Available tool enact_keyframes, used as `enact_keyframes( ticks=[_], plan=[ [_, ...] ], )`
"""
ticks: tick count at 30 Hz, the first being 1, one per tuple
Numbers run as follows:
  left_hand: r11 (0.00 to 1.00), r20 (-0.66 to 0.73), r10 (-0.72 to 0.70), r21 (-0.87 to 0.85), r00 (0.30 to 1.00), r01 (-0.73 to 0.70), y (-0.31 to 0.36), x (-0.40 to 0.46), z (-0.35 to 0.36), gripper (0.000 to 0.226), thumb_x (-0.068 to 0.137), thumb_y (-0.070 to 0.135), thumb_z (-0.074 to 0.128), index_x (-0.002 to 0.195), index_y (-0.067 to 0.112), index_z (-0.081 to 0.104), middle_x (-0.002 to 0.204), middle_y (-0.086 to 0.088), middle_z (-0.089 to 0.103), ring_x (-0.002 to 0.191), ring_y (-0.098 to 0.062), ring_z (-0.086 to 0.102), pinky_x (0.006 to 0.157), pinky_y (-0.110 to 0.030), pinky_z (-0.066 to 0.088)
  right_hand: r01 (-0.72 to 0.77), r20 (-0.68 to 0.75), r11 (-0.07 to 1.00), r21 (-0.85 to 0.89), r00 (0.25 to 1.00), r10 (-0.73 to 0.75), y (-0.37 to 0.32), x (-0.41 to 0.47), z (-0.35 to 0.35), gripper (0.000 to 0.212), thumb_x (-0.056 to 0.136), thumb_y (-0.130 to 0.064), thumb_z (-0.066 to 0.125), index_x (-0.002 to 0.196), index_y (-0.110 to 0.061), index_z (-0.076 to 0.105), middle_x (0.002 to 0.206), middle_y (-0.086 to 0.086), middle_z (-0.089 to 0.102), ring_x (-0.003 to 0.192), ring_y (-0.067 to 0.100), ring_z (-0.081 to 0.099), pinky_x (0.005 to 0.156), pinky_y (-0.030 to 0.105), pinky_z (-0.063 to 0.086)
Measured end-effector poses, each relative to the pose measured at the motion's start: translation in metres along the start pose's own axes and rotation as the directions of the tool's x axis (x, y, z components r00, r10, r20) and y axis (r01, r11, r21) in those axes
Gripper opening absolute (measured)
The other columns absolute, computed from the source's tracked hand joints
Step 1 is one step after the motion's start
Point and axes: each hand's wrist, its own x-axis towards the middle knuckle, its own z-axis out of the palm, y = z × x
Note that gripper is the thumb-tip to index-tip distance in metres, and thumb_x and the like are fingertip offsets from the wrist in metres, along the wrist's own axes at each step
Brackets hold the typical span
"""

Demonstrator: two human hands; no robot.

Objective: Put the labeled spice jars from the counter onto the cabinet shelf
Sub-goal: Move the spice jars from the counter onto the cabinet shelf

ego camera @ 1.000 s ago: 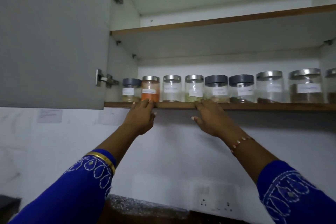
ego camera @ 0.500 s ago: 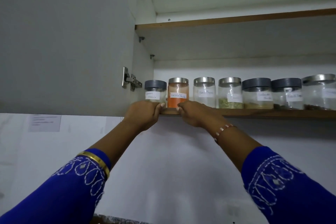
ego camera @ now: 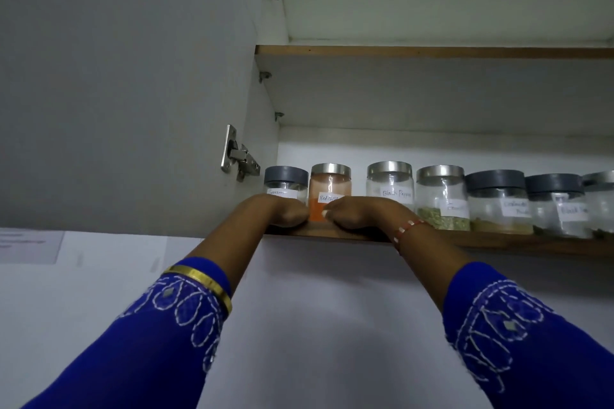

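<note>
A big grey cabinet door (ego camera: pixel 126 83) is swung open at the left. A brown wooden shelf (ego camera: pixel 498 241) is seen inside the cabinet, and a row of clear glass spice jars with white paper labels is set along it. The jar of orange-red powder with a silver lid (ego camera: pixel 330 186) is stood second from the left. It is held low down from both sides: the left hand (ego camera: pixel 282 211) and the right hand (ego camera: pixel 357 212) are curled against it, resting on the shelf edge.
</note>
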Motion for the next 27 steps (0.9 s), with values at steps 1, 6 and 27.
enact_keyframes(
  ticks=[1,6,27],
  plan=[
    [1.0,0.001,-0.023,-0.012,1.0,0.023,0.001,0.002,-0.001,0.024,0.091,0.016,0.04,0.068,0.018,0.046,0.071,-0.005,0.05,0.065,-0.017,0.048,0.058,-0.026,0.037,-0.014,0.023,1.0,0.002,1.0,0.014,-0.001,0.003,-0.001,0.042,0.101,-0.024,0.03,0.139,-0.009,0.039,0.146,0.012,0.04,0.132,0.026,0.04,0.11,0.036,0.03],
    [0.996,0.079,-0.091,0.003,0.993,0.091,0.001,0.011,-0.009,0.022,0.086,0.016,0.048,0.064,0.015,0.051,0.049,-0.004,0.061,0.043,-0.014,0.057,0.045,-0.018,0.039,-0.097,0.123,0.993,0.069,0.988,0.088,-0.003,0.018,-0.004,0.04,0.097,-0.015,0.04,0.135,-0.004,0.041,0.136,0.016,0.047,0.112,0.027,0.052,0.091,0.031,0.041],
    [0.988,-0.021,0.017,0.152,1.0,-0.014,-0.007,0.033,-0.01,0.024,0.091,0.015,0.044,0.109,0.005,0.056,0.118,-0.019,0.057,0.078,-0.025,0.054,0.077,-0.032,0.04,-0.124,-0.272,0.88,-0.458,0.962,-0.006,0.02,0.046,0.021,0.027,0.097,-0.017,0.044,0.119,-0.006,0.055,0.11,0.008,0.052,0.111,0.025,0.055,0.084,0.026,0.045]
  ],
)
